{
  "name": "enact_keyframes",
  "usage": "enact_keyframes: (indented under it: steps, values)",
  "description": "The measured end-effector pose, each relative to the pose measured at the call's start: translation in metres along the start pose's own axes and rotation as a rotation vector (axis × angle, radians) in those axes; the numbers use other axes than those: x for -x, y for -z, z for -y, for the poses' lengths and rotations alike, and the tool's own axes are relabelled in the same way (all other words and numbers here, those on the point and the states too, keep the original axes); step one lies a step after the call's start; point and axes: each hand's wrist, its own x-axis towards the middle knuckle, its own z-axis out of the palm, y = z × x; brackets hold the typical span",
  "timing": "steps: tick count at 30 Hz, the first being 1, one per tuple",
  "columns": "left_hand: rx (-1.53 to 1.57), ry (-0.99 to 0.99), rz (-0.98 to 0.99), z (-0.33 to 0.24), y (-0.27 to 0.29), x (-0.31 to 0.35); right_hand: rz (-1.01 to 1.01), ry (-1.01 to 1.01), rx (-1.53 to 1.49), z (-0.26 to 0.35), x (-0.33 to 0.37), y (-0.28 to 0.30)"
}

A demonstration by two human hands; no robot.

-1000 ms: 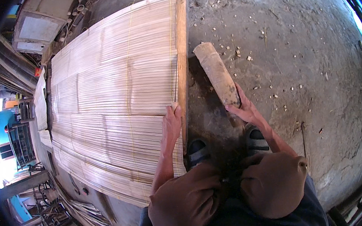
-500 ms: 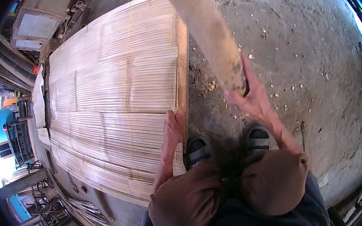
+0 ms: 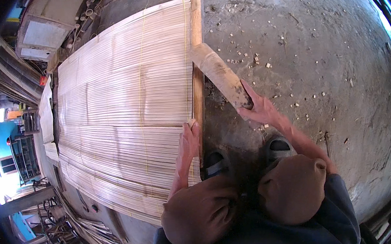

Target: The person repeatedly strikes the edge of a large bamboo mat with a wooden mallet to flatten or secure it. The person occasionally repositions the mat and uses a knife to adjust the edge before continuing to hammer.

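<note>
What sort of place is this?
Probably a workshop for wood or bamboo. You can see a big sheet of thin pale strips, small pale bits scattered over the grey floor, and a pile of long strips at lower left.

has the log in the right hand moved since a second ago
Yes, leftward: the log now overlaps the wooden beam in view; a second ago it was right of it.

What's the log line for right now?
left grip: at edge of slatted mat | right grip: holding wooden block by near end | block's far end: overlaps wooden board in view, contact unclear
</note>
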Motion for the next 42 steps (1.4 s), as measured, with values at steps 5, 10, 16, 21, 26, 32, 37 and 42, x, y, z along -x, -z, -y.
enact_keyframes:
  steps: [5,10,16,21,26,32,37,42]
  values:
    - [0.189,0.066,0.112,-0.019,0.019,0.002,-0.064,0.003,-0.375,-0.025,0.020,-0.021]
    - [0.142,0.125,0.103,-0.006,0.007,0.012,-0.045,-0.104,-0.506,-0.027,0.025,-0.027]
    - [0.088,0.098,0.099,-0.003,-0.004,0.021,-0.117,-0.079,-0.243,0.039,0.024,0.020]
    - [0.024,0.090,0.049,0.012,-0.008,0.024,-0.420,0.412,-0.401,0.150,-0.009,0.059]
    - [0.033,-0.030,-0.006,0.024,-0.007,0.021,-0.514,0.536,-0.317,0.115,-0.026,0.030]
    - [0.177,0.208,0.143,0.010,0.020,0.019,-0.277,0.182,-0.141,0.099,-0.017,0.039]
    - [0.194,0.130,0.108,-0.003,0.008,0.012,-0.303,0.164,-0.084,0.085,-0.001,0.042]
    - [0.107,0.129,0.069,0.000,0.007,0.017,-0.300,0.153,-0.073,0.086,0.014,0.044]
